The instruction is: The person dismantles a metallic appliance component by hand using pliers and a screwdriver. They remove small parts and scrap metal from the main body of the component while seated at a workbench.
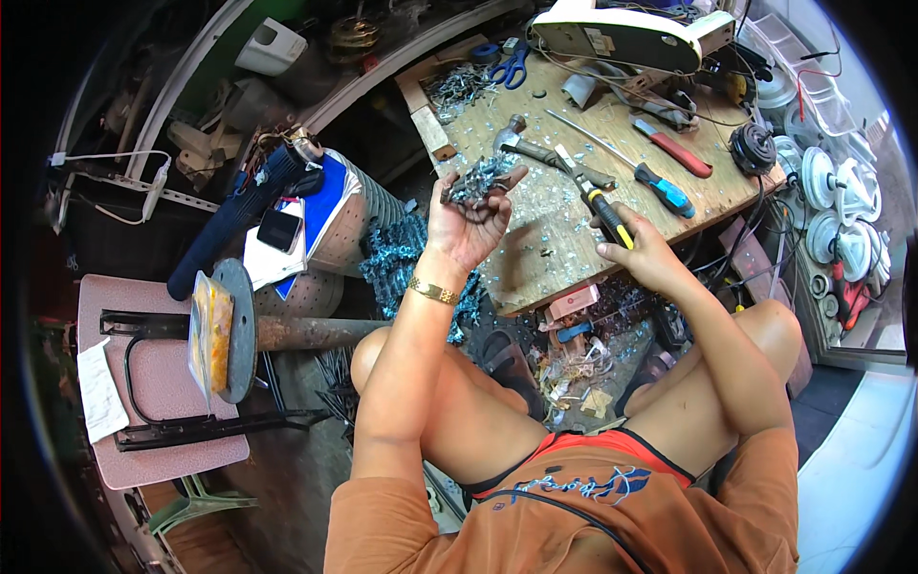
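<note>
- Here's the metal clump, a ragged silvery-blue tangle, sitting up in my left hand, palm upward, fingers curled round it!
- Over to my right hand: closed on a yellow-and-black tool, its tip well apart from the clump (pliers or cutter, I can't quite tell).
- Progress check: flakes litter the wooden bench ahead of both grips, so I judge plenty of breaking up is done; the clump, uneven and matted, looks unfinished.
- Past the left grip, a heap of metal bits at the far corner, with blue scissors just beside it.
- Between the grips and beyond, a hammer; past the right one, a blue-handled screwdriver and a red-handled tool.
- Below the left grip, behind my forearm, a bluish pile of tangled scrap!
</note>
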Demonstrator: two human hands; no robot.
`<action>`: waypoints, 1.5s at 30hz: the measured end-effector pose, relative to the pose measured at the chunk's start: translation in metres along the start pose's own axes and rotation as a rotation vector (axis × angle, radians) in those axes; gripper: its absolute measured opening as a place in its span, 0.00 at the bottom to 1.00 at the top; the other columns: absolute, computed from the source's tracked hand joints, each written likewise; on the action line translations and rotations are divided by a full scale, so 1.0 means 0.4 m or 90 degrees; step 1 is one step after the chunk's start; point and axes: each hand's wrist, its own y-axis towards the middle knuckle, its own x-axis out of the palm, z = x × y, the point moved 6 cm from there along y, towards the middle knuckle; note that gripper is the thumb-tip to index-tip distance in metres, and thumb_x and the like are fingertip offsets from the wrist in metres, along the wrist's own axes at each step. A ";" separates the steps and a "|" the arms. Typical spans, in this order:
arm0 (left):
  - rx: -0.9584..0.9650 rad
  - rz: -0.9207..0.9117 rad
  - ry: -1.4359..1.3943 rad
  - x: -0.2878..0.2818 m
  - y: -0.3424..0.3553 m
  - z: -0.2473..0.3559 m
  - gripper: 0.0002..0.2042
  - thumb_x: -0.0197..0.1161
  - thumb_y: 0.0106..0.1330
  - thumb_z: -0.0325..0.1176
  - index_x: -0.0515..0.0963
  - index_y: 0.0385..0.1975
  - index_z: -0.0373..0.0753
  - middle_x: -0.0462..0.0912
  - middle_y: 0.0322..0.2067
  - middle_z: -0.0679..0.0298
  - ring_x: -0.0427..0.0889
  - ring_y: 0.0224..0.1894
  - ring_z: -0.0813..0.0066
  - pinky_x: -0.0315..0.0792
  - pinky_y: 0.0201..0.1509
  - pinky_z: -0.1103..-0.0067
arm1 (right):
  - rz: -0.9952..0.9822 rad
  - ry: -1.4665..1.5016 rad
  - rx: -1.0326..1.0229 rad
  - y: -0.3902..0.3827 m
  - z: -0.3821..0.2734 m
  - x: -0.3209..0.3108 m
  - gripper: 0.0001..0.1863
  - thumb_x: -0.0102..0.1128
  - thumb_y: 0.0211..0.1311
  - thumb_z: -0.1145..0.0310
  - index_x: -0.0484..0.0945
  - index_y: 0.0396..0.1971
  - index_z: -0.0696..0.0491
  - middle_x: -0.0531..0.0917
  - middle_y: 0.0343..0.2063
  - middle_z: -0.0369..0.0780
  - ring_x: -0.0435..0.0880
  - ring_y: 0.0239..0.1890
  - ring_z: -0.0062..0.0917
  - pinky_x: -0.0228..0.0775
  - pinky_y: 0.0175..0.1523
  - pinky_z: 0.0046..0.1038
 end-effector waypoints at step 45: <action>0.601 0.168 1.190 0.172 -0.039 0.010 0.13 0.59 0.72 0.38 0.75 0.48 0.35 0.78 0.24 0.64 0.74 0.27 0.77 0.69 0.34 0.78 | 0.115 -0.562 -0.201 -0.065 -0.171 -0.045 0.25 0.54 0.54 0.79 0.78 0.54 0.49 0.73 0.62 0.50 0.74 0.53 0.47 0.63 0.63 0.48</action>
